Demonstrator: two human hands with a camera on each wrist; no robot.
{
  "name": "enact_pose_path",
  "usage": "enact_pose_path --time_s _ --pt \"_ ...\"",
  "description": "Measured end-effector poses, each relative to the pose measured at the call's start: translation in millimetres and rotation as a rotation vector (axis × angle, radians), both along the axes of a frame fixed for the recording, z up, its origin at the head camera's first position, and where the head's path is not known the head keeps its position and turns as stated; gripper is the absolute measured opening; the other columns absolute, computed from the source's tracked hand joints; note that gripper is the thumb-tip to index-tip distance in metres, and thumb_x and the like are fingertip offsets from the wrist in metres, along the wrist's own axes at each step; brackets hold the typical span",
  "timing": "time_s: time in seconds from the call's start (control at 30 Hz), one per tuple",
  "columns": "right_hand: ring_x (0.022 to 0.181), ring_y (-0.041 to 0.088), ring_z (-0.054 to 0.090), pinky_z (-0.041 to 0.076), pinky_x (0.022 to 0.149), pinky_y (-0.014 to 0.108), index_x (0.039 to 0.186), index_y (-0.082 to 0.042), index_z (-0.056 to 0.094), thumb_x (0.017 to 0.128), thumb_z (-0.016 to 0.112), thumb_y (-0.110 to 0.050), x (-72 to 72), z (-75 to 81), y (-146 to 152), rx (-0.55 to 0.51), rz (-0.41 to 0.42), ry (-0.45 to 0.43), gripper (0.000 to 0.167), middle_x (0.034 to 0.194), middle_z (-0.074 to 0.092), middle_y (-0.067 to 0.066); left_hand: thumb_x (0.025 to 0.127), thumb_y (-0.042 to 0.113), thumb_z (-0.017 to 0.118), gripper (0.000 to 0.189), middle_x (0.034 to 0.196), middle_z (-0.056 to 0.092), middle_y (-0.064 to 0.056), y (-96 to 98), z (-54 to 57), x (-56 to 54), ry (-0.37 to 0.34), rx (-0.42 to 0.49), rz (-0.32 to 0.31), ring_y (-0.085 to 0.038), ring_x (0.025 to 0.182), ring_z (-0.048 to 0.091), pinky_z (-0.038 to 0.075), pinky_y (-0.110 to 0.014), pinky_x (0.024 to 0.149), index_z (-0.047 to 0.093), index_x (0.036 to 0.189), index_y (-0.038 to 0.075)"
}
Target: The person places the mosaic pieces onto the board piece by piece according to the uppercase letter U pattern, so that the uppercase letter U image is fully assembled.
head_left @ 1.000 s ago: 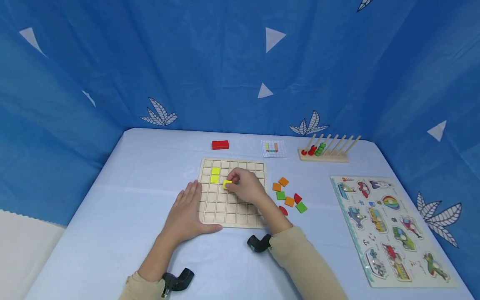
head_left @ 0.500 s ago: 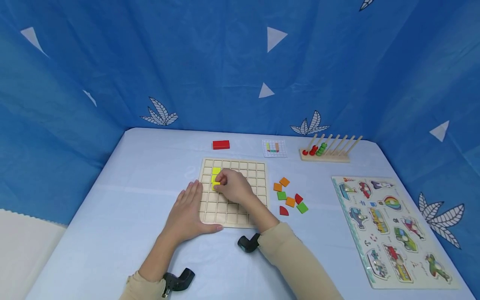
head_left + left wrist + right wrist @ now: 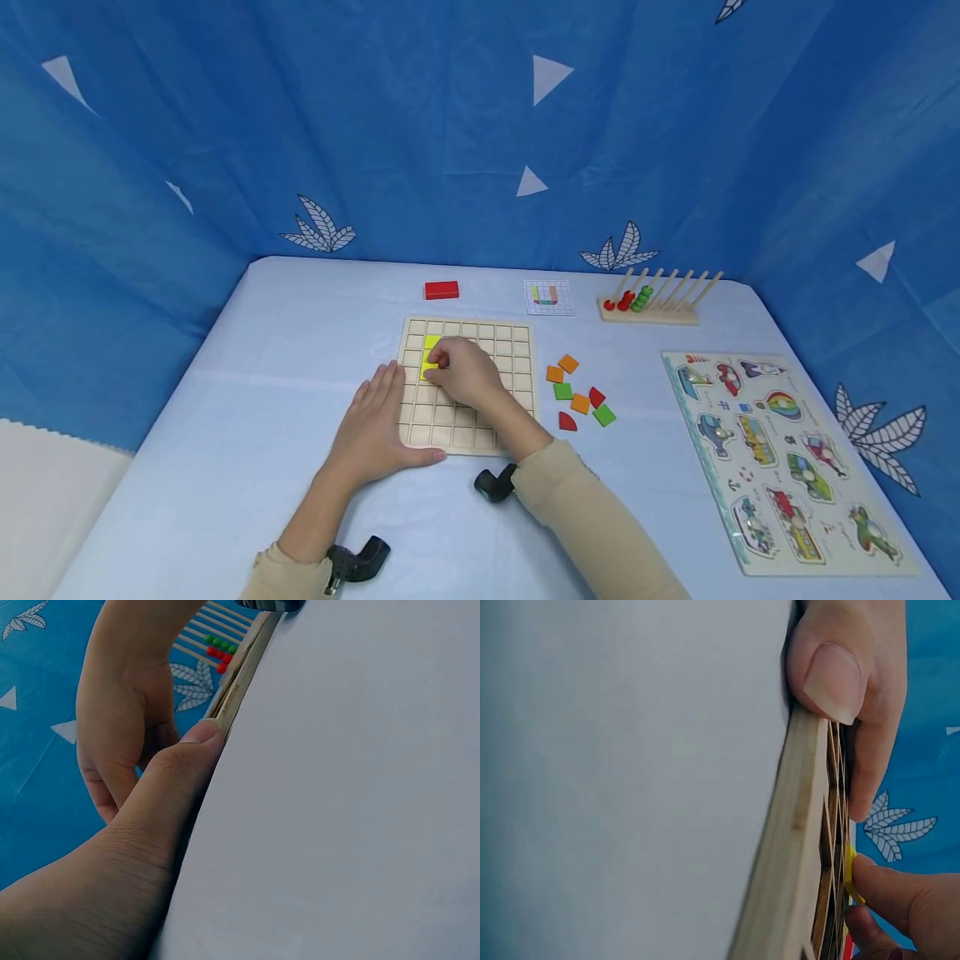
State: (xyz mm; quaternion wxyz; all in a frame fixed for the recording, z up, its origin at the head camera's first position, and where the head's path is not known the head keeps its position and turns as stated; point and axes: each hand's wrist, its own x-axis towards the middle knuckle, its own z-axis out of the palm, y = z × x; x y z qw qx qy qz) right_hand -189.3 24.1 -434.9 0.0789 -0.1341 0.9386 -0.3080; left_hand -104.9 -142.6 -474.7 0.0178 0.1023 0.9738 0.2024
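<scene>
yellow tile [image 3: 425, 374] sits, in the head view, on the left part of the grid board [image 3: 440, 436] on the desk [image 3: 225, 375], in line below two yellow squares [image 3: 432, 342]. the right hand [image 3: 467, 372] has it pinched between thumb and fingers. the left hand [image 3: 375, 425] lies spread, thumb well apart from the fingers, round the board's near left corner; a firm brace there seems worthwhile, since a sliding board would spoil the fit. the pattern card [image 3: 549, 297] shows a yellow column, so checking the cell against it before letting go looks wise.

in the left wrist view, the left hand's thumb rests on the board's near edge, and the right fingertips are hidden behind the left hand, so the fit can't be judged from here.

in the right wrist view, the tile shows as a yellow sliver at the right hand's fingertips, close against the grid; whether it lies flat i cannot tell. best, i'd judge, to square its edges with the cell walls, release, then press down with one fingertip without nudging its neighbour.
</scene>
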Motion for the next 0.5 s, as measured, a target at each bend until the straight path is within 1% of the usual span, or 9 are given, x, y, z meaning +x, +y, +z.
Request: enact_pose_path --time_s 0.2,0.33,0.5 --pt "0.079 0.009 0.056 0.045 0.067 0.023 0.095 -0.021 0.072 0.087 0.077 -0.028 0.6 2.4 -0.4 0.045 0.007 -0.001 0.012 0.087 0.061 -0.007 0.058 0.092 0.062 0.144 0.168 0.011 -0.013 1.0 0.2 -0.4 -0.004 0.005 0.002 -0.031 0.156 0.007 0.013 -0.053 0.125 0.013 0.158 0.002" --pt "0.080 0.009 0.056 0.046 0.068 0.024 0.094 -0.021 0.074 0.086 0.078 -0.027 2.1 3.9 0.2 0.048 0.017 -0.007 0.011 0.088 0.062 -0.007 0.058 0.092 0.062 0.144 0.168 0.011 -0.013 1.4 0.8 -0.3 -0.001 0.000 0.003 -0.031 0.156 0.008 0.013 -0.054 0.125 0.013 0.158 0.002" --pt "0.079 0.007 0.057 0.047 0.068 0.024 0.094 -0.020 0.077 0.085 0.079 -0.026 4.0 4.9 1.3 0.054 0.045 0.017 0.011 0.089 0.063 -0.008 0.058 0.091 0.064 0.144 0.167 0.011 -0.014 1.4 1.8 0.5 0.000 0.003 0.004 -0.031 0.156 0.008 0.013 -0.054 0.125 0.014 0.158 0.002"
